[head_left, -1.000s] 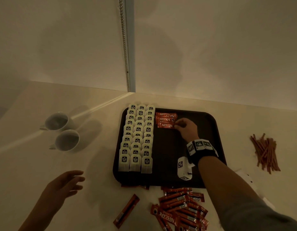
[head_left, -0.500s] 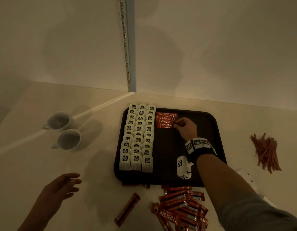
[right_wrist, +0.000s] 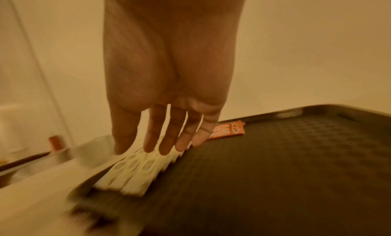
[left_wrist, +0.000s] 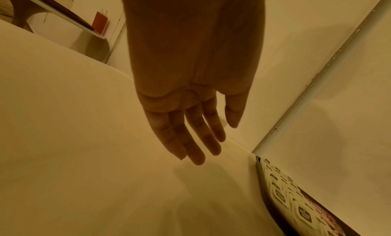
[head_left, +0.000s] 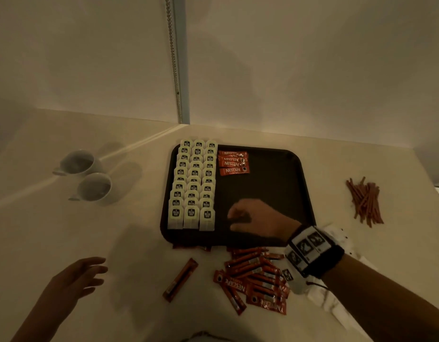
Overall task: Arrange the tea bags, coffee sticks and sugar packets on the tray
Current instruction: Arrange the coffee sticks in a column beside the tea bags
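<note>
A dark tray [head_left: 287,174] lies on the pale counter. Three columns of white tea bags [head_left: 193,183] fill its left side, also seen in the right wrist view as tea bags [right_wrist: 135,172]. Several red coffee sticks [head_left: 233,163] lie in a short stack at the tray's far middle. My right hand [head_left: 240,218] hovers over the tray's near part, fingers relaxed and holding nothing [right_wrist: 160,144]. My left hand [head_left: 90,272] hangs open above the counter, left of the tray [left_wrist: 201,139]. A pile of loose coffee sticks [head_left: 258,277] lies in front of the tray, one stick [head_left: 181,280] apart from it.
Two white cups [head_left: 87,176] stand on the counter left of the tray. A heap of thin brown sugar sticks [head_left: 365,201] lies at the right. White paper [head_left: 336,302] lies under my right forearm. Walls close the counter at the back.
My right hand let go of the coffee stick at the stack and drew back toward the tray's near edge. The left hand stayed roughly in place.
</note>
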The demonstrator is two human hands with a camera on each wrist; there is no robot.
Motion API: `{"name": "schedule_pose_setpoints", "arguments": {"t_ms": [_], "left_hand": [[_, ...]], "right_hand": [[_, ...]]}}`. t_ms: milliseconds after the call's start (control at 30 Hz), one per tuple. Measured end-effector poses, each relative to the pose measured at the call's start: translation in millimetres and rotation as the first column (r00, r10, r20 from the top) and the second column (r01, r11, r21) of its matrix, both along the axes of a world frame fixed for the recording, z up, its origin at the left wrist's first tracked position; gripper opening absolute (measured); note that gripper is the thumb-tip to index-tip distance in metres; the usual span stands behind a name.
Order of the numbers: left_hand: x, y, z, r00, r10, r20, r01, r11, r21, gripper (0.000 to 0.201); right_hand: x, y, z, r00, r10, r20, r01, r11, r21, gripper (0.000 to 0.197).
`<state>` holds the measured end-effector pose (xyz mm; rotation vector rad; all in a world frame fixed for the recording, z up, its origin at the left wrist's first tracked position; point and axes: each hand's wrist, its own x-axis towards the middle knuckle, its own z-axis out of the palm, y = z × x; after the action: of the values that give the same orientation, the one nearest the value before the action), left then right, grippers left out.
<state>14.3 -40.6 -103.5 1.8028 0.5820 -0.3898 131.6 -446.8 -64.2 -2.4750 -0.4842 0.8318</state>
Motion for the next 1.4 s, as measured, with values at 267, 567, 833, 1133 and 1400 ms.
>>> {"name": "schedule_pose_setpoints", "arguments": {"t_ms": [267,567,833,1133,1400], "left_hand": [[-39,2,-1,0.999,0.002,-0.047,-0.003,1.0,-0.023,0.02],[-59,3,9,0.999,-0.007,-0.051,0.006,1.0,-0.012,0.019],[-70,8,10,0.998,0.004,-0.06,-0.004,1.0,0.003,0.019],[-77,9,8,0.997,0.013,-0.081,-0.014,1.0,-0.003,0.019],[-78,7,12,0.997,0.002,-0.083,-0.002,1.0,-0.004,0.018]], "right_hand": [[-116,10,-22,0.995,0.078,0.063,-0.045,0.91,-0.413,0.096],[-137,16,-50,0.986,0.06,0.154,0.025,0.867,-0.498,0.116],[-140,14,-71,0.988,-0.051,0.149,0.116,0.874,-0.472,0.084],[-144,15,-73,0.99,-0.003,0.144,0.075,0.865,-0.497,0.08],[-140,18,-69,0.983,0.037,0.179,0.054,0.876,-0.479,0.065]]}}
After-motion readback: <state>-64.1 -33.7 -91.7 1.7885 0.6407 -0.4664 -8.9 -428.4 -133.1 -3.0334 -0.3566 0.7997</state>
